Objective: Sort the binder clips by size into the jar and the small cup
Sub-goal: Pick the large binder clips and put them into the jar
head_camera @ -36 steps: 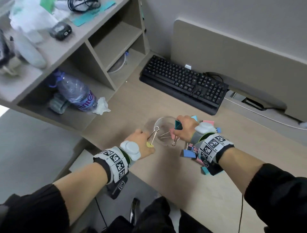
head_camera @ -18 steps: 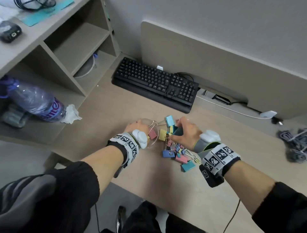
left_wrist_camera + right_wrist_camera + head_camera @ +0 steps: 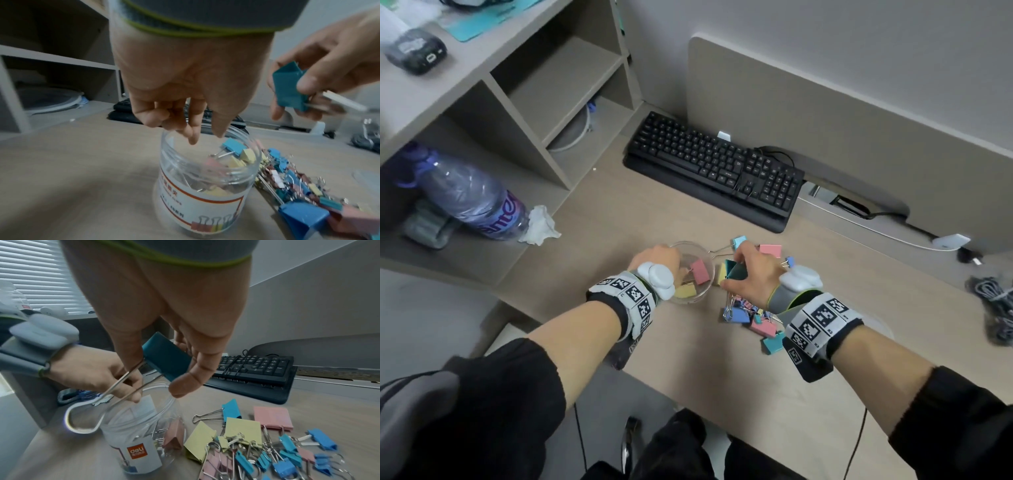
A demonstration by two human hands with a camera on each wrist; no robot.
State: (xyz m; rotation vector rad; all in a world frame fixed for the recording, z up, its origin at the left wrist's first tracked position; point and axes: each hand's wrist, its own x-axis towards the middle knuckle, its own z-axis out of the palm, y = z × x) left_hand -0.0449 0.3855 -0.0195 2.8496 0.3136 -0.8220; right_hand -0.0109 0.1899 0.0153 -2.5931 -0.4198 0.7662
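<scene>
A clear labelled jar (image 3: 688, 244) stands on the desk with pink, yellow and blue binder clips inside (image 3: 232, 155). My left hand (image 3: 193, 134) hangs over its mouth, fingers loosely curled, holding nothing. Right of the jar my right hand (image 3: 732, 267) pinches a large teal binder clip (image 3: 166, 356), whose wire handles (image 3: 86, 418) reach toward the jar (image 3: 139, 443). Below that hand, a pile of mixed-size coloured clips (image 3: 750, 318) lies on the desk. The right wrist hides part of the pile.
A black keyboard (image 3: 715, 171) lies behind the clips. On the left, a shelf unit holds a water bottle (image 3: 469, 198) and crumpled tissue (image 3: 539, 226). Coiled cables (image 3: 993, 308) and a white adapter (image 3: 950, 241) sit at the right. The desk's front edge (image 3: 688, 394) runs under my forearms.
My left hand has let a yellow clip go into the jar and now holds nothing. The right hand still holds the teal clip. The head view has swung right.
</scene>
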